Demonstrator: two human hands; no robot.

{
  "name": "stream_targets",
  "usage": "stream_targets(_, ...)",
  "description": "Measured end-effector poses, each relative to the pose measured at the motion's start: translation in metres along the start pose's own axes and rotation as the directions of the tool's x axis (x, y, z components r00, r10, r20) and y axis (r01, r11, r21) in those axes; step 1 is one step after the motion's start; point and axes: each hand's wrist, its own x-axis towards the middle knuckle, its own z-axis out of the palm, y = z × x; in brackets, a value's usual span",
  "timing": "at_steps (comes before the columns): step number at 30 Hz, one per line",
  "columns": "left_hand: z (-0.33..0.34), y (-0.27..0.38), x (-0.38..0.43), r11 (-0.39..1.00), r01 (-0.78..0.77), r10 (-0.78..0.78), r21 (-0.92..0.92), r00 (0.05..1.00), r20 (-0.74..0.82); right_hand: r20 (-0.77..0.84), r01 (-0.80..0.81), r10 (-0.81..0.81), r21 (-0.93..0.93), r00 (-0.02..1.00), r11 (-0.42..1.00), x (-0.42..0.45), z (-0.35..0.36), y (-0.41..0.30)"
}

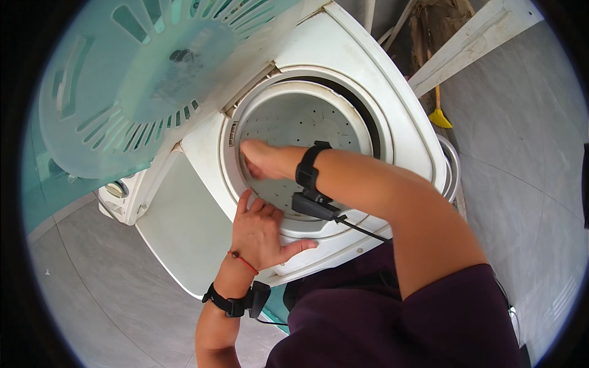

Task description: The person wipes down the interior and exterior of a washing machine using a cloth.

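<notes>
A white washing machine (pixel 368 87) stands before me with its round tub opening uncovered. Inside sits a pale drum (pixel 313 124) with small holes in its wall. My right hand (pixel 260 158) reaches into the drum at its left wall, blurred, its fingers partly hidden; whether it holds anything is unclear. On the near-left part of the opening's rim (pixel 303 227) rests my left hand (pixel 260 230), fingers bent over the edge and thumb spread out to the right. Nothing shows in its grasp.
A translucent teal lid (pixel 106 92) stands raised at upper left. Beside the opening lies a flat grey panel (pixel 184 221), with a control knob (pixel 116 189) past it. A grey hose (pixel 453 165), a white post (pixel 474 46) and a yellow broom-like tool (pixel 440 118) are at right.
</notes>
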Motion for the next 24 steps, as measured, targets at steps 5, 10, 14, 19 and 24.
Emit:
stream_targets(5, 0.002, 0.000, -0.004, 1.000, 0.025, -0.025, 0.002, 0.999, 0.038, 0.060, -0.055, 0.062, -0.114, 0.996, 0.992, -0.053, 0.016, 0.007)
stream_targets(10, 0.001, 0.000, -0.003, 1.000, 0.010, -0.010, -0.008, 1.000, 0.008, 0.028, 0.011, -0.005, -0.220, 1.000, 0.975, -0.042, 0.019, 0.005)
stream_targets(14, 0.000, 0.000, -0.003, 1.000, -0.007, 0.007, 0.029, 1.000, 0.010, -0.008, 0.059, -0.062, -0.163, 0.998, 0.985, -0.034, 0.024, 0.008)
stream_targets(19, 0.001, 0.001, -0.002, 1.000, -0.007, 0.007, -0.007, 1.000, -0.022, -0.092, -0.021, 0.010, -0.118, 0.996, 0.993, -0.024, 0.006, -0.001)
stream_targets(24, 0.006, -0.001, -0.005, 1.000, -0.011, 0.010, -0.004, 0.998, -0.054, 0.087, -0.114, 0.108, 0.065, 0.990, 0.991, -0.053, 0.016, -0.022)
